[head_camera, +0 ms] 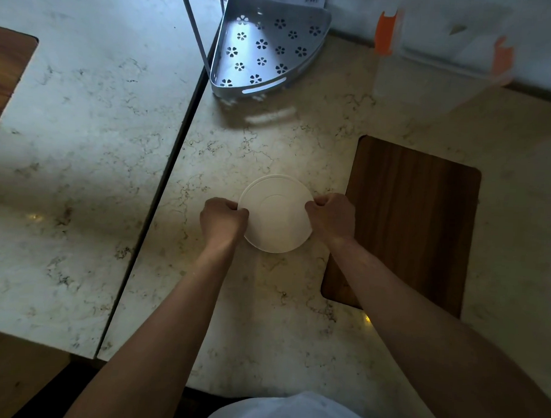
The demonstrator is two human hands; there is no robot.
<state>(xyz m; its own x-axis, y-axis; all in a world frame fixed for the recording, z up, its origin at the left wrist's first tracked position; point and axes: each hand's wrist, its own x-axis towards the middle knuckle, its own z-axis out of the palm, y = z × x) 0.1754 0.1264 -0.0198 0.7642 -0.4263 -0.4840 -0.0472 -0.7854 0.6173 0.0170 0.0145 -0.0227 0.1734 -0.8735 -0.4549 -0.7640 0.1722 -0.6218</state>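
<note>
Left hand (pixel 223 220): curled tight, thumb and fingers pinching the left rim of the white round lid (pixel 275 212).
Right hand (pixel 330 216): curled likewise, pinching the opposite rim.
Lid: lying flat between the two grips, over the marble counter (pixel 263 303); cannot tell whether resting on the stone, held just above it, or seated on a container beneath.
Right of the right grip: wooden board (pixel 409 221), just beside the knuckles.
Left of the left grip: dark seam (pixel 160 203) between the counter slabs, near.
Beyond the grips: grey corner rack (pixel 265 47) with flower cut-outs, well apart; farther right, a blurred clear box (pixel 441 58) with orange clips.
Risk, uneven pull: probably a tilt if one hand lifts before the other, then a slip out of the lower pinch.
Risk, thin hold: only the rim edges pinched, so likely to pop free under a hard squeeze or a twist.
Risk, hidden underside: anything stuck beneath could drop onto the stone.
Risk, sideways drift: a knock against the board edge on the right.
</note>
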